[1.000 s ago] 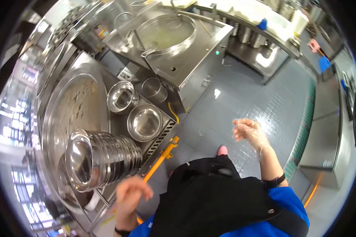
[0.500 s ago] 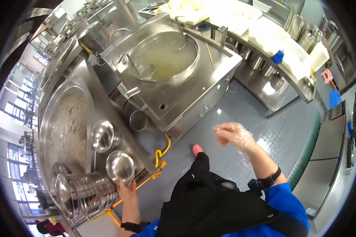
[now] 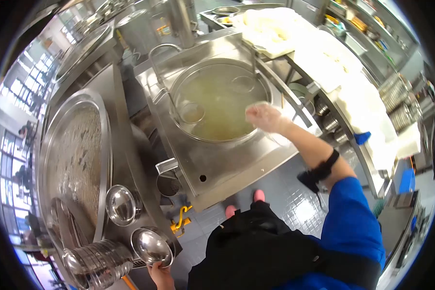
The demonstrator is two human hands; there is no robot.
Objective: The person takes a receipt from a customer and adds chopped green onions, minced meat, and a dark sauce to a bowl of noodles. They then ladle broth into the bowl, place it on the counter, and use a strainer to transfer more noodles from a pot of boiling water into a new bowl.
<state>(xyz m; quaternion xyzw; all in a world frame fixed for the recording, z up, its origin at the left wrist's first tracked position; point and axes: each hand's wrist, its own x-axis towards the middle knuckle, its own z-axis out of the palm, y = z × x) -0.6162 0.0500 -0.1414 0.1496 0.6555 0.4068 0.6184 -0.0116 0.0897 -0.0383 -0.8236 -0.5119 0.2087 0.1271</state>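
Right hand [image 3: 268, 117] farther from left-held bowl [image 3: 152, 244]

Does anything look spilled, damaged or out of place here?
Nothing stands out: cloudy liquid sits within the vat, and the steel bowl in the left hand looks undamaged. Shine on the floor could be glare or water.

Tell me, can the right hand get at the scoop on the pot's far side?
Probably yes: the right hand hovers over the right edge of the pot, and nothing visible stands between it and the scoop.
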